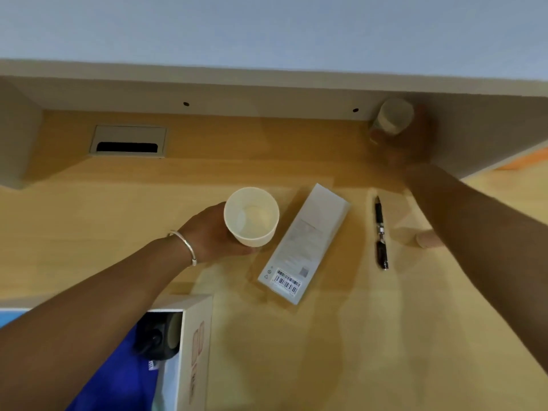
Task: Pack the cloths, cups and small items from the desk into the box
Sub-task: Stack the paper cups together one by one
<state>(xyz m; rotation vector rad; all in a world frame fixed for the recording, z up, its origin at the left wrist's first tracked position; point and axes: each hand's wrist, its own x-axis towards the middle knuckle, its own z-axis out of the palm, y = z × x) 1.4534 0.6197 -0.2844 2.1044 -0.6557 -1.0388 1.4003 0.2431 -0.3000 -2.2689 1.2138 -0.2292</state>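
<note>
My left hand grips a white paper cup from its left side, just above the wooden desk, mouth facing up and empty. My right hand reaches to the far right under the shelf and is wrapped around a second pale cup, blurred in shadow. The white box stands open at the lower left, with a blue cloth and a dark round object inside. A long white carton and a black pen lie on the desk between my arms.
A low shelf overhangs the back of the desk. A cable grommet is set into the desk at the back left. A small cork-like cylinder lies beside my right forearm.
</note>
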